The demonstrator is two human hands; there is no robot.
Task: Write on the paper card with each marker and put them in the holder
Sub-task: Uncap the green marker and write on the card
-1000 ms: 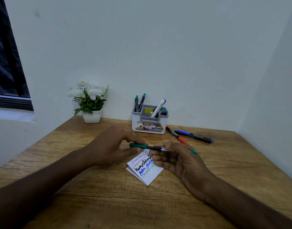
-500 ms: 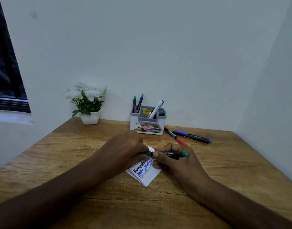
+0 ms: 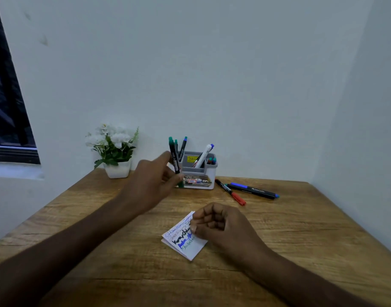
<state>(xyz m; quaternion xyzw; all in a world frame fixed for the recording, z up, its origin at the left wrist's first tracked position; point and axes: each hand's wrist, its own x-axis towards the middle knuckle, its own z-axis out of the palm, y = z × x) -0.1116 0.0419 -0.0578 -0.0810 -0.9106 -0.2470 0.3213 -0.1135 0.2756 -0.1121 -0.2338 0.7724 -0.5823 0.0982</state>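
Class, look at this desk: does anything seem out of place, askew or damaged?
Nothing looks damaged or spilled. Two markers, a red-capped marker and a blue-capped marker, lie loose on the table beside the holder.

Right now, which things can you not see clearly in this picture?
- Paper card: the right hand covers its right side; the writing is too small to read.
- Holder: the left hand and its green marker hide the left part.
- Markers inside the holder: the walls hide their lower ends.
- Yellow sticker: too small to read.
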